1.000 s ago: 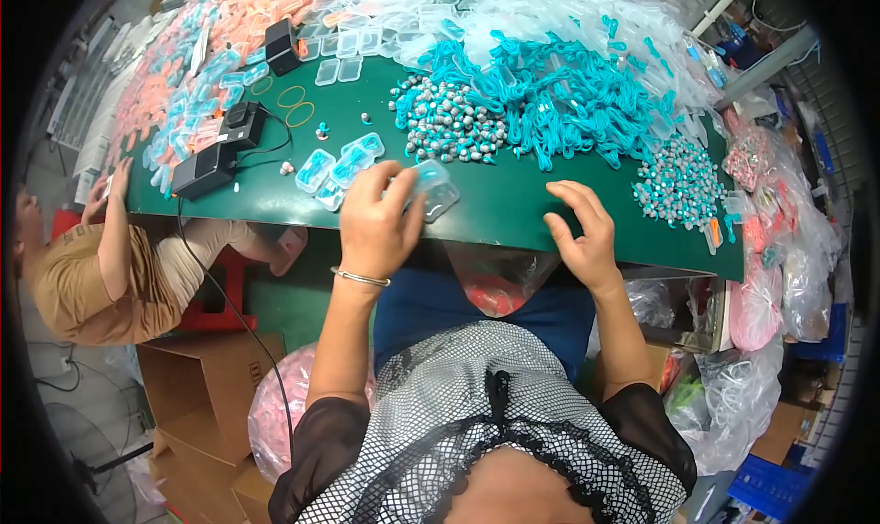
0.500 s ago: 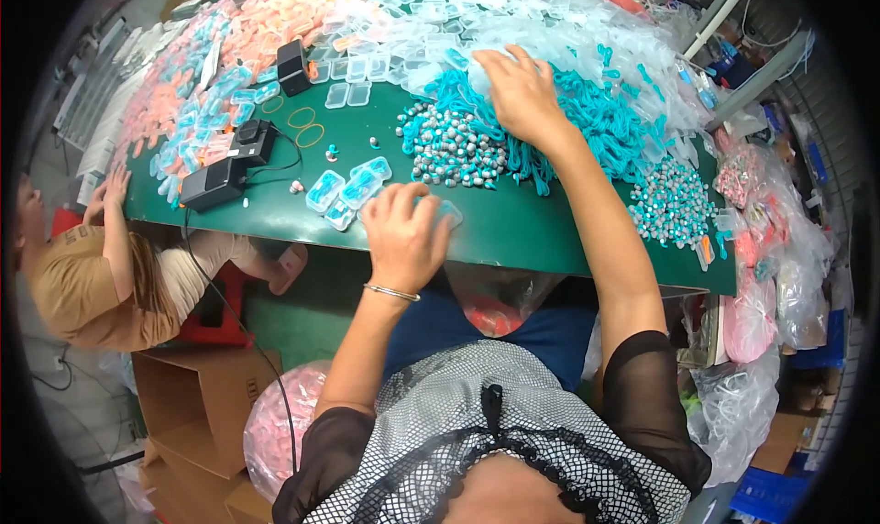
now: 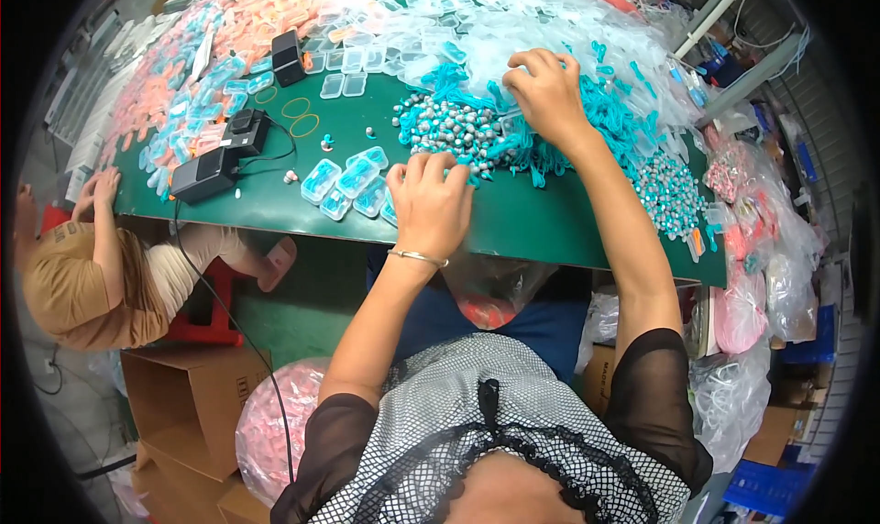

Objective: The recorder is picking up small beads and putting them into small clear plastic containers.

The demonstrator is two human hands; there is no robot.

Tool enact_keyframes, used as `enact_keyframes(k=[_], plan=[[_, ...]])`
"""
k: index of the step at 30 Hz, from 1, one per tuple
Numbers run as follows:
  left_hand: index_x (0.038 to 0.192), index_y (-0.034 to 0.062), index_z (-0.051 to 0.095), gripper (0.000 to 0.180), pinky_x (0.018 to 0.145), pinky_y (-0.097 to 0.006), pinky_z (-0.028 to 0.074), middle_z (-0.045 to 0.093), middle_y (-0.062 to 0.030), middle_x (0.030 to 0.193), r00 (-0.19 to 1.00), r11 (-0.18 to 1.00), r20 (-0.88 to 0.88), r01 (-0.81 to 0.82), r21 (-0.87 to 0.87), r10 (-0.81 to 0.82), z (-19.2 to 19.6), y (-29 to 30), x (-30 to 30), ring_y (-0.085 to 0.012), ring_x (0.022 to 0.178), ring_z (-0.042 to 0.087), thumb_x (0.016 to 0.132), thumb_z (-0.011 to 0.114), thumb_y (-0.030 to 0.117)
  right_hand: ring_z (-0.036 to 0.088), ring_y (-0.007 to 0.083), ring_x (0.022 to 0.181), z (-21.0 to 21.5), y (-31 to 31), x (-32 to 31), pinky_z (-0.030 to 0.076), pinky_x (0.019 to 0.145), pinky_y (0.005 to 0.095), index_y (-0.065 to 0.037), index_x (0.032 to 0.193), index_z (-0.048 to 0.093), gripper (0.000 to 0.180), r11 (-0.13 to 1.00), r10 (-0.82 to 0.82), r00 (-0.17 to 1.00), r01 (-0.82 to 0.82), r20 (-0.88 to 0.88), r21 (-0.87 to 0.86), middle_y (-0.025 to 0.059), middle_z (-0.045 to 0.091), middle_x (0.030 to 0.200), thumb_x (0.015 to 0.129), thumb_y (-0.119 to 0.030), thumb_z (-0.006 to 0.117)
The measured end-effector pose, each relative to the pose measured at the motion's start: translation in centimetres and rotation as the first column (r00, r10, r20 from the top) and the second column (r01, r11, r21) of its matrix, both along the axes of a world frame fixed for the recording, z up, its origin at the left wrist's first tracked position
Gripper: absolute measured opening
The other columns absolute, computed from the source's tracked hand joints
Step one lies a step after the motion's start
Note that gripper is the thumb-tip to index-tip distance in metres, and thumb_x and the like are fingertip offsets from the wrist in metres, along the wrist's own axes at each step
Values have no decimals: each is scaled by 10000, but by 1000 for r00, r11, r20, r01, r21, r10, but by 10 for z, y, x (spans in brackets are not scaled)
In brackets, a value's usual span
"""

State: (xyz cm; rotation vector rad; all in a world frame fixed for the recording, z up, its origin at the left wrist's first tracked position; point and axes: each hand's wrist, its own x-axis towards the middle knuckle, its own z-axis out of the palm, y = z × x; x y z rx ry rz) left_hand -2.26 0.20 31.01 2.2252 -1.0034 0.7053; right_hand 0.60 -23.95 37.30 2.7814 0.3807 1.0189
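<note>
My left hand (image 3: 428, 198) is over the near part of the table, its fingers bent together at the front edge of a pile of small grey-and-teal knobs (image 3: 458, 125). A bit of teal shows by its fingertips; what they hold is hidden. Beside it, several small clear plastic cases (image 3: 356, 177) with teal contents lie grouped, one partly covered by the hand. My right hand (image 3: 548, 88) is farther off with curled fingers, above a heap of teal cords (image 3: 610, 111). Its fingertips point down toward the cords and the knobs, and their grip is hidden.
Many clear cases (image 3: 431, 29) cover the far side of the green table (image 3: 522, 221). Black boxes (image 3: 203, 174) with a cable stand at left, near rubber bands (image 3: 295, 109) and orange and blue packs. Another knob pile (image 3: 669, 194) lies right. A person (image 3: 92, 276) sits at left.
My left hand has moved right and slightly forward, off the clear cases to the knob pile. My right hand has shifted a little right, its fingers more curled. The view has shifted slightly.
</note>
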Motion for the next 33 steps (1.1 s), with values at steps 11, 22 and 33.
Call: enact_keyframes(k=[11,22,33], plan=[[1040,142,654,309,814,-403,378,615,-26,1043,979,981,-69,191,-23,-192,-1,-56,-27,-242,979,563,751,760,164,663,266,790,-19,-47,-73,483,697,389,-93,911,671,87,887,-152,977,69,147,457,73,688,868,827,-110,685],[1025,144,678,271,767,-407,403,633,-40,1015,972,974,-94,222,39,-217,-12,-54,-24,-263,938,574,760,731,117,609,161,642,-51,-53,-173,484,605,291,-11,903,692,90,560,-96,949,300,-299,772,98,669,786,838,-68,667],[844,158,730,130,799,-413,418,683,-58,892,998,892,26,-69,448,64,2,-76,13,-250,922,636,751,645,126,661,259,906,-81,-39,-189,515,782,358,-38,977,705,156,610,-109,967,250,-232,752,112,678,979,825,-70,693]])
